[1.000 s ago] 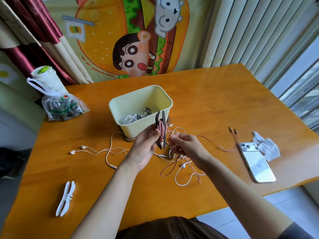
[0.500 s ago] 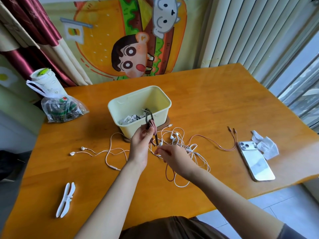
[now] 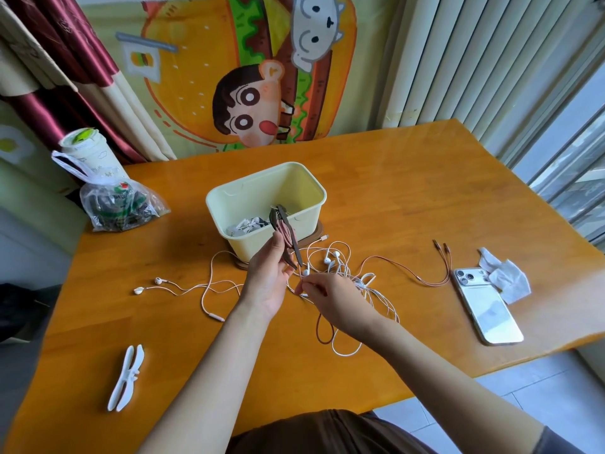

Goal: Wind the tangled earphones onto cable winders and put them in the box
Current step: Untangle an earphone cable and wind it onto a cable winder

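Head view: the left hand [image 3: 266,283] is closed around a dark winder [image 3: 285,235], thumb and fingers clamped on its lower half so it stands nearly upright, just in front of the near wall of the box [image 3: 262,244]. Turns of reddish cable [image 3: 284,231] already sit around its waist. The right hand [image 3: 330,298] pinches a thin stretch of cord between thumb and forefinger just beside the winder's lower tip; whether that cord is the reddish one or a white one I cannot tell.

Outward from the hands, the tangled earphones [image 3: 340,267] lie on the table [image 3: 409,198] as a loose heap of white loops with several buds showing, and the reddish cable runs off to the right toward its plugs beside a phone [image 3: 487,309] and a crumpled tissue [image 3: 504,276]. A second pair of earphones [image 3: 183,286] trails to the left. A white winder [image 3: 126,376] lies unused near the table's front left edge. The box already holds some wound bundles.

By my judgement this cord is very light, limp and springy: it will snag in its own loops and drag neighbours along. The grip belongs on the cord itself close to the winder, with light tension, not on the buds or plug joints, which are the weak points. The winder looks stiff enough to hold firmly by its middle.
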A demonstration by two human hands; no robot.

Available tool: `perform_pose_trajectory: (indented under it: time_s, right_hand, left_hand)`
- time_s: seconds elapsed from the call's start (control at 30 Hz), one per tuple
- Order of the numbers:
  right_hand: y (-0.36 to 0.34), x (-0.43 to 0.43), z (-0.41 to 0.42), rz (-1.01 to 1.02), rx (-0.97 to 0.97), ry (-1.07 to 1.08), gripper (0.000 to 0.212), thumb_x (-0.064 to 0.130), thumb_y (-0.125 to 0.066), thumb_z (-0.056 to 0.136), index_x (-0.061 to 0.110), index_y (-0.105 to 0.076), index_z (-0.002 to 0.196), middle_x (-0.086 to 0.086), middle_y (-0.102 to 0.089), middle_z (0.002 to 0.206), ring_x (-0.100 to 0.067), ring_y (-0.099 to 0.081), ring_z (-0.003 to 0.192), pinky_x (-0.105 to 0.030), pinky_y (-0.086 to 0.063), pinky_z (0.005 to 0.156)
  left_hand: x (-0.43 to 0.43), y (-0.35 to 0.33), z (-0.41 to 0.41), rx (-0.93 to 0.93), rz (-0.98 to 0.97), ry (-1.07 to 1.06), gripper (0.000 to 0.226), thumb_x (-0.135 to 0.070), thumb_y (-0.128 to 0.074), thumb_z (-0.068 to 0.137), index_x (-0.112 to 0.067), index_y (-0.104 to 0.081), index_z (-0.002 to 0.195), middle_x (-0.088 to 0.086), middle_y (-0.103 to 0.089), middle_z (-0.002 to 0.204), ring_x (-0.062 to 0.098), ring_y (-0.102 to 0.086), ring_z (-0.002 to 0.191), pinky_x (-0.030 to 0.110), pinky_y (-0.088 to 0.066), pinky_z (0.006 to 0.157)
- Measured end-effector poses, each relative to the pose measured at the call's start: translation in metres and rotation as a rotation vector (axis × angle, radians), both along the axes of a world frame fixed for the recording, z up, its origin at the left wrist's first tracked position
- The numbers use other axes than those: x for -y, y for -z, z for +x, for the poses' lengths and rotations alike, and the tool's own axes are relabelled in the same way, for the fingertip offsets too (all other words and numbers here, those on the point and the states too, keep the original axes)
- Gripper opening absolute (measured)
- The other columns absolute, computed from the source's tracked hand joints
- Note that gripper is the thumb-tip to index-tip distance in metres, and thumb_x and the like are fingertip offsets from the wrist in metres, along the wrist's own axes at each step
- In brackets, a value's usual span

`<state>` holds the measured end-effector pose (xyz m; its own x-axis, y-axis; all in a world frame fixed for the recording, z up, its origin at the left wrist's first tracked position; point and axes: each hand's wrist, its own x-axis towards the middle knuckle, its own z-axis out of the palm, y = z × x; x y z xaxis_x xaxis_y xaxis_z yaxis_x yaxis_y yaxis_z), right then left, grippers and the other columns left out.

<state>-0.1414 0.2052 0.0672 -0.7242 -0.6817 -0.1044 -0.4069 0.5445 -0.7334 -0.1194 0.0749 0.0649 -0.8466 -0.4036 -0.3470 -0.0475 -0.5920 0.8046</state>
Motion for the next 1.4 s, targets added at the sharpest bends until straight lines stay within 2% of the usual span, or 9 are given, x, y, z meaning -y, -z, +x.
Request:
perform_pose_trajectory:
  time_s: [0.27, 0.47, 0.6, 0.7, 0.8, 1.07, 1.2, 1.3, 1.4]
  right_hand:
    - [-0.008, -0.004, -0.003, 0.038, -0.082, -0.053, 0.027, 0.017, -0.041, 0.099, 0.014, -0.068, 0.098, 0.015, -0.042, 0.053, -0.009, -0.038, 0.046, -0.019, -0.03, 0.047]
    - [-0.015, -0.008, -0.005, 0.051, -0.102, -0.034, 0.027, 0.02, -0.04, 0.099, 0.017, -0.068, 0.098, 0.006, -0.051, 0.059, -0.009, -0.04, 0.048, -0.019, -0.027, 0.044]
    - [-0.023, -0.009, -0.008, 0.06, -0.126, -0.051, 0.026, 0.019, -0.044, 0.097, 0.015, -0.069, 0.099, 0.002, -0.059, 0.066, -0.011, -0.047, 0.052, -0.022, -0.032, 0.048]
    - [-0.028, -0.014, -0.019, 0.082, -0.211, -0.062, 0.021, 0.022, -0.051, 0.094, 0.017, -0.071, 0.097, -0.003, -0.067, 0.086, -0.02, -0.057, 0.08, -0.033, -0.045, 0.067]
    - [-0.028, -0.025, -0.035, 0.123, -0.303, -0.028, 0.018, 0.03, -0.057, 0.091, 0.019, -0.071, 0.097, -0.003, -0.062, 0.094, -0.023, -0.05, 0.095, -0.038, -0.043, 0.08]
    - [-0.031, -0.038, -0.055, 0.156, -0.45, 0.074, 0.024, 0.037, -0.059, 0.087, 0.02, -0.07, 0.1, 0.002, -0.058, 0.11, -0.018, -0.048, 0.105, -0.033, -0.04, 0.086]
    - [-0.03, -0.035, -0.054, -0.017, -0.328, 0.124, 0.02, 0.03, -0.062, 0.086, 0.013, -0.069, 0.093, -0.002, -0.062, 0.099, -0.015, -0.055, 0.091, -0.03, -0.046, 0.078]
    - [-0.031, -0.032, -0.052, -0.166, -0.133, 0.156, 0.015, 0.026, -0.062, 0.087, 0.014, -0.065, 0.081, -0.001, -0.066, 0.083, -0.014, -0.059, 0.077, -0.018, -0.043, 0.066]
    - [-0.026, -0.027, -0.047, -0.302, 0.083, 0.164, 0.023, 0.026, -0.057, 0.092, 0.011, -0.066, 0.077, -0.002, -0.069, 0.077, -0.016, -0.064, 0.075, -0.024, -0.049, 0.07]
  left_hand:
    - [-0.003, 0.009, 0.0, 0.006, -0.319, -0.038, 0.011, -0.023, -0.056, 0.093, -0.021, -0.065, 0.099, -0.005, -0.067, 0.092, 0.01, -0.058, 0.085, 0.029, -0.043, 0.085]
    - [-0.002, 0.009, -0.001, 0.08, -0.252, -0.076, 0.01, -0.025, -0.057, 0.093, -0.022, -0.066, 0.098, 0.001, -0.066, 0.09, 0.017, -0.058, 0.097, 0.031, -0.045, 0.081]
    - [-0.003, 0.017, 0.002, 0.052, -0.622, 0.017, 0.01, -0.025, -0.065, 0.089, -0.017, -0.068, 0.093, 0.0, -0.07, 0.088, 0.017, -0.063, 0.091, 0.029, -0.05, 0.08]
    - [0.002, 0.019, 0.005, 0.063, -0.839, 0.16, 0.016, -0.022, -0.069, 0.086, -0.017, -0.067, 0.101, -0.001, -0.069, 0.097, 0.009, -0.061, 0.087, 0.018, -0.047, 0.076]
    - [0.006, 0.013, 0.012, 0.034, -0.805, 0.261, 0.013, -0.019, -0.068, 0.085, -0.025, -0.066, 0.097, -0.01, -0.066, 0.097, -0.009, -0.057, 0.081, 0.005, -0.04, 0.069]
    - [0.005, 0.007, 0.023, 0.061, -0.674, 0.535, 0.022, -0.017, -0.068, 0.085, -0.034, -0.062, 0.097, -0.014, -0.066, 0.101, 0.017, -0.055, 0.087, 0.022, -0.047, 0.078]
    - [0.006, -0.005, 0.024, 0.02, -0.559, 0.561, 0.024, -0.024, -0.069, 0.078, -0.029, -0.063, 0.101, -0.012, -0.07, 0.099, 0.011, -0.059, 0.088, 0.014, -0.047, 0.062]
    - [0.006, -0.007, 0.027, -0.045, -0.394, 0.573, 0.054, -0.05, -0.077, 0.058, -0.024, -0.065, 0.105, -0.01, -0.073, 0.096, 0.005, -0.063, 0.088, 0.014, -0.048, 0.065]
    - [0.004, -0.004, 0.026, -0.122, -0.223, 0.536, 0.066, -0.058, -0.085, 0.049, -0.023, -0.073, 0.103, -0.004, -0.072, 0.1, 0.007, -0.064, 0.094, 0.016, -0.049, 0.071]
